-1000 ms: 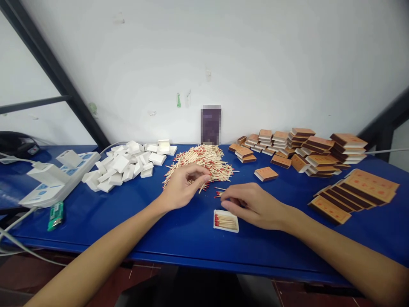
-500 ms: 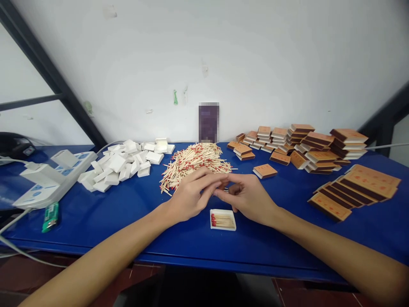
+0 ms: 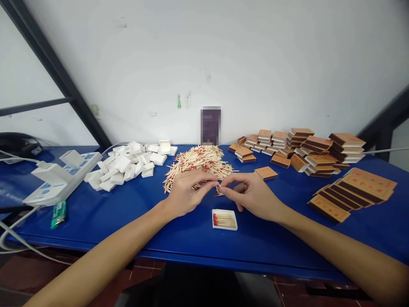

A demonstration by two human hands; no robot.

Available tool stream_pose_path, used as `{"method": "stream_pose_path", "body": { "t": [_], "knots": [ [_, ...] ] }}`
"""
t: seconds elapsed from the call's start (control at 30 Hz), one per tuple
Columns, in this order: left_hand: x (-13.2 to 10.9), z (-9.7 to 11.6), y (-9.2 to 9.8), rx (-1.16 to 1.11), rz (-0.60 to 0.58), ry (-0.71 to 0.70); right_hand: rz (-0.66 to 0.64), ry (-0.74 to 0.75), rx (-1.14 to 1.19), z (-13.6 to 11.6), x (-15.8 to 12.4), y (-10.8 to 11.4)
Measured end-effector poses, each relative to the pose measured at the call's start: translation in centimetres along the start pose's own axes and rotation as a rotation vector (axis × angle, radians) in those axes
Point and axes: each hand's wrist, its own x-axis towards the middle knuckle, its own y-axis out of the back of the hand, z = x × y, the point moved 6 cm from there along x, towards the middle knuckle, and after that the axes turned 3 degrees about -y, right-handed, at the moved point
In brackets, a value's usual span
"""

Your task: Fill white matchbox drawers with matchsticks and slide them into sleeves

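My left hand [image 3: 188, 194] is closed in a pinch, its thumb and fingertips meeting those of my right hand [image 3: 251, 194] just in front of the match pile [image 3: 200, 162]. Small pale match ends show between the two pinches; the fingers hide most of them. A few red-tipped matches [image 3: 218, 195] lie on the table just below the fingertips. Nearer the front edge, a white inner tray [image 3: 235, 227] sits open on the blue table, with several matches [image 3: 225, 220] lying side by side in it, red heads to the left.
White empty trays [image 3: 123, 163] are heaped at the left, beside a power strip [image 3: 57, 192] and a green lighter [image 3: 59, 214]. Orange matchbox sleeves [image 3: 311, 160] stand stacked at the right, with a leaning row [image 3: 367, 185] nearer. One sleeve [image 3: 266, 172] lies by my right hand.
My hands have come slightly apart and the fingers have spread less over each other, now meeting only at the tips. The view has shifted a little; the tray stays put.
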Motion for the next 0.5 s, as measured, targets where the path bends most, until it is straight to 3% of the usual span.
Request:
{"method": "stream_pose_path", "body": {
  "t": [0.23,0.33,0.5],
  "knots": [
    [0.0,0.0,0.3,0.002,0.021,0.038,-0.014,0.009,0.11,0.6,0.4,-0.1],
    [0.0,-0.6,0.4,0.063,-0.104,-0.005,0.034,0.102,-0.157,0.4,0.5,0.7],
    [-0.3,-2.5,1.0,0.355,-0.434,-0.082,0.051,0.277,-0.561,-0.2,0.3,1.5]
  ]
}}
